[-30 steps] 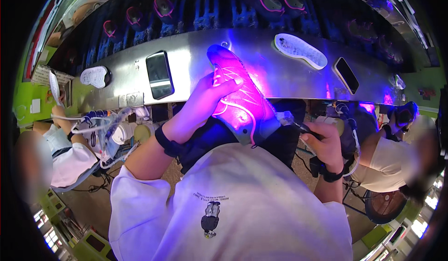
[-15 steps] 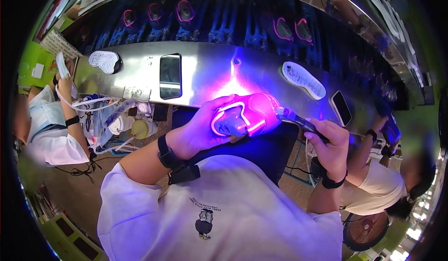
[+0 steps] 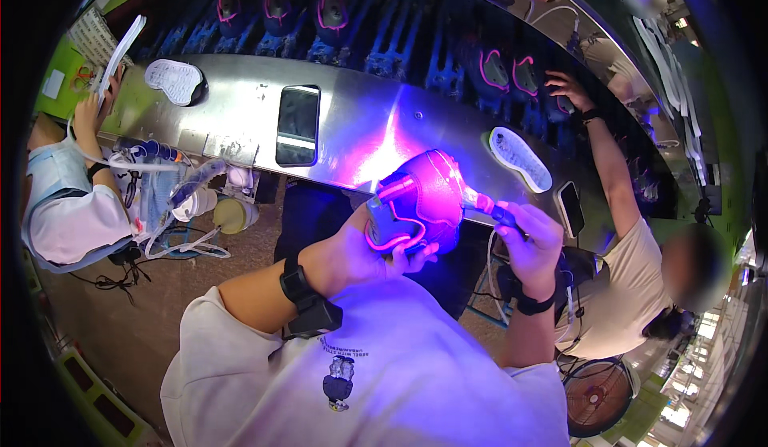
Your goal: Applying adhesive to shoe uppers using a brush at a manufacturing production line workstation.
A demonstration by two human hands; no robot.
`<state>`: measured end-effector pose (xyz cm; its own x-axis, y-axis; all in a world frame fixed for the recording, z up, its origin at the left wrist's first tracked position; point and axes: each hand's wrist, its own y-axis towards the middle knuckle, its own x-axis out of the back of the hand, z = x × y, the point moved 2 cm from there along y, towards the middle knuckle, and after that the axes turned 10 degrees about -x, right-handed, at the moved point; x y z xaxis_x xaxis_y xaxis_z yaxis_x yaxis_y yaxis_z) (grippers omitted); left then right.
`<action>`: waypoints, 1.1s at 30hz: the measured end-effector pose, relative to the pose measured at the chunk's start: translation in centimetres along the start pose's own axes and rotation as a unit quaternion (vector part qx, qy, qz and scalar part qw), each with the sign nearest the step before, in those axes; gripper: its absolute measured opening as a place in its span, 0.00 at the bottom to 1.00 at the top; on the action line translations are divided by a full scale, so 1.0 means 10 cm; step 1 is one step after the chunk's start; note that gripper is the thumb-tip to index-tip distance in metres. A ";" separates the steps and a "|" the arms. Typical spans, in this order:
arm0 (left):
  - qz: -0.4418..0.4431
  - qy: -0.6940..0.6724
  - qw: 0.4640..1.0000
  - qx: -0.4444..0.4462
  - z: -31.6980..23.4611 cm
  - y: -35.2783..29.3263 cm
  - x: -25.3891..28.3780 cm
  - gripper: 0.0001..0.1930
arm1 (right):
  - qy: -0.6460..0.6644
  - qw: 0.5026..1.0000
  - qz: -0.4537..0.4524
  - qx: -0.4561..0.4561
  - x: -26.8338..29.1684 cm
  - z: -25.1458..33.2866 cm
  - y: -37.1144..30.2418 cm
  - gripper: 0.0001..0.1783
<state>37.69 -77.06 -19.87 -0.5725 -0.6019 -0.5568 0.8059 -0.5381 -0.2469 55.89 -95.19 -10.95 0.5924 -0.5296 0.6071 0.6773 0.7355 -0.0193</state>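
A shoe upper (image 3: 438, 195), glowing pink under violet light, is in my left hand (image 3: 352, 249). The fingers of that hand wrap round its collar end from below, and pink edging shows around the opening. My right hand (image 3: 532, 239) grips a dark-handled brush (image 3: 485, 205) between thumb and fingers. The brush's tip touches the right side of the upper, near its lower edge. Both hands are in front of the near edge of the metal bench (image 3: 240, 99).
On the bench lie a white shoe sole (image 3: 174, 81), another sole (image 3: 522, 161) and two phones (image 3: 298, 125). Behind it, a dark conveyor (image 3: 392, 47) carries several uppers. A co-worker's hand (image 3: 566, 87) reaches there from the right. At left, cups (image 3: 234, 217) stand beside another co-worker.
The upper has turned and tilted in my left hand, and my right hand has moved left with the brush. A co-worker's arm has reached over the conveyor at right.
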 end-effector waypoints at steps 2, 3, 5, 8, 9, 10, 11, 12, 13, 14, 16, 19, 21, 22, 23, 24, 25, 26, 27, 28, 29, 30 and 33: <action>0.002 0.001 1.000 -0.012 0.03 0.02 0.00 0.38 | 0.026 0.999 -0.027 -0.030 -0.09 -0.10 -0.12 0.21; 0.001 0.026 1.000 -0.004 0.01 0.05 0.02 0.37 | 0.013 0.999 -0.032 -0.018 -0.15 -0.15 -0.17 0.20; 0.015 0.056 0.998 0.023 -0.02 0.06 0.03 0.41 | 0.048 0.997 -0.051 -0.040 -0.24 -0.30 -0.36 0.20; -0.034 0.200 0.977 -0.058 0.13 0.02 -0.37 0.29 | 0.089 0.992 -0.064 -0.063 -0.25 -0.61 -0.50 0.19; -0.131 0.444 0.834 -0.301 0.25 0.00 -0.52 0.24 | 0.059 0.993 -0.048 -0.093 -0.22 -0.64 -0.48 0.18; -0.031 0.435 0.872 -0.222 0.06 0.12 -0.53 0.20 | 0.031 0.991 -0.033 -0.125 -0.19 -0.67 -0.45 0.18; -0.015 0.506 0.825 -0.249 -0.04 0.14 -0.53 0.19 | 0.007 0.986 -0.042 -0.160 -0.14 -0.61 -0.41 0.15; 0.004 0.576 0.771 -0.270 -0.05 0.14 -0.63 0.19 | 0.027 0.980 -0.040 -0.193 -0.12 -0.70 -0.39 0.15; 0.042 0.610 0.719 -0.330 0.00 0.16 -0.73 0.22 | 0.058 0.971 -0.046 -0.229 -0.10 -0.75 -0.41 0.15; 0.018 0.678 0.620 -0.394 -0.02 0.18 -0.76 0.32 | 0.089 0.959 -0.052 -0.264 -0.07 -0.76 -0.40 0.16; 0.044 0.789 0.390 -0.473 0.00 0.24 -0.85 0.42 | 0.157 0.942 -0.056 -0.290 -0.02 -0.75 -0.41 0.17; 0.019 0.862 -0.015 -0.506 -0.04 0.28 -0.84 0.50 | 0.245 0.927 -0.072 -0.274 0.08 -0.72 -0.52 0.18; 0.030 0.844 -0.183 -0.503 0.03 0.29 -0.87 0.45 | 0.275 0.924 -0.085 -0.250 0.19 -0.58 -0.63 0.21; 0.061 0.834 -0.227 -0.499 0.01 0.26 -0.88 0.40 | 0.283 0.919 -0.092 -0.259 0.24 -0.54 -0.68 0.21; 0.092 0.827 -0.271 -0.483 0.07 0.24 -0.93 0.37 | 0.271 0.929 -0.078 -0.239 0.29 -0.48 -0.72 0.21; 0.126 0.819 -0.311 -0.466 0.11 0.25 -0.95 0.35 | 0.256 0.939 -0.065 -0.221 0.34 -0.43 -0.76 0.22; 0.129 0.825 -0.306 -0.456 0.10 0.28 -0.94 0.35 | 0.251 0.945 -0.059 -0.202 0.41 -0.34 -0.77 0.21; 0.164 0.811 -0.327 -0.456 0.10 0.30 -0.94 0.33 | 0.255 0.942 -0.064 -0.210 0.47 -0.30 -0.78 0.21; 0.198 0.795 -0.348 -0.456 0.10 0.32 -0.93 0.30 | 0.218 0.958 -0.054 -0.175 0.52 -0.26 -0.77 0.22; 0.200 0.798 -0.345 -0.451 0.12 0.33 -0.92 0.30 | 0.180 0.973 -0.042 -0.140 0.55 -0.23 -0.76 0.23; 0.212 0.793 -0.359 -0.445 0.15 0.35 -0.93 0.29 | 0.173 0.974 -0.045 -0.139 0.58 -0.21 -0.75 0.23; 0.224 0.786 -0.373 -0.440 0.18 0.35 -0.93 0.28 | 0.174 0.973 -0.047 -0.141 0.59 -0.21 -0.74 0.23; 0.246 0.777 -0.402 -0.418 0.24 0.34 -0.98 0.26 | 0.152 0.981 -0.046 -0.115 0.63 -0.18 -0.67 0.23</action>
<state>45.65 -74.39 -13.34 -0.5581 0.4058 0.7238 0.5764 -0.4378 0.6900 55.91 -104.19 -8.40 0.6031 -0.7168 0.3499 0.7939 0.5821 -0.1758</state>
